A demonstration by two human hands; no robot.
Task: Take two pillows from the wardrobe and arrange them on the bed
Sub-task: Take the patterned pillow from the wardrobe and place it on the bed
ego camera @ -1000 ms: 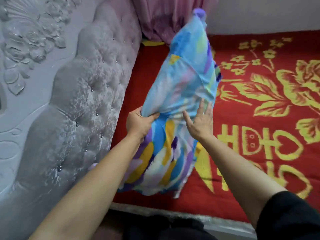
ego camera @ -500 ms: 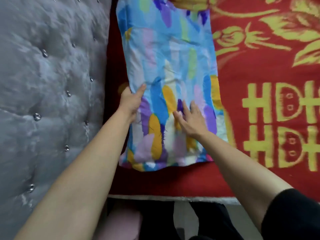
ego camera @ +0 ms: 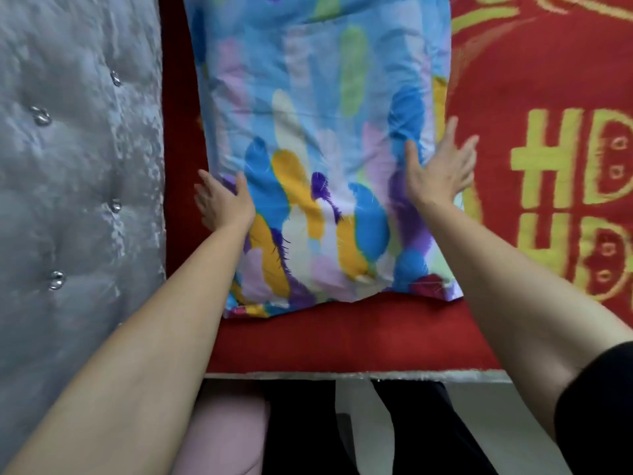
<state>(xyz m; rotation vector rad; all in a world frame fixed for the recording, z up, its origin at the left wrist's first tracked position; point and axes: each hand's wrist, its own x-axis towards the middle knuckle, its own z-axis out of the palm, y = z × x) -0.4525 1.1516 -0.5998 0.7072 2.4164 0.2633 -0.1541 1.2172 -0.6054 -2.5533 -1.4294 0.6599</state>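
One pillow (ego camera: pixel 322 138) in a blue cover with yellow, purple and white feather shapes lies flat on the bed's red spread (ego camera: pixel 342 337), beside the headboard. My left hand (ego camera: pixel 222 200) rests flat against its left edge with the fingers spread. My right hand (ego camera: pixel 440 166) lies flat on its right edge, fingers apart. Neither hand grips the fabric. The pillow's far end runs out of the top of the view. No second pillow is in view.
A grey tufted headboard (ego camera: pixel 78 166) with shiny buttons fills the left side. The red spread carries large yellow patterns (ego camera: pixel 565 186) on the right. The bed's near edge (ego camera: pixel 342 375) runs across below the pillow, with my dark trousers (ego camera: pixel 308 433) under it.
The pillow went from held upright to lying flat on the spread. My left hand let go of its edge, and both hands slid outward to the pillow's two sides. The camera moved closer.
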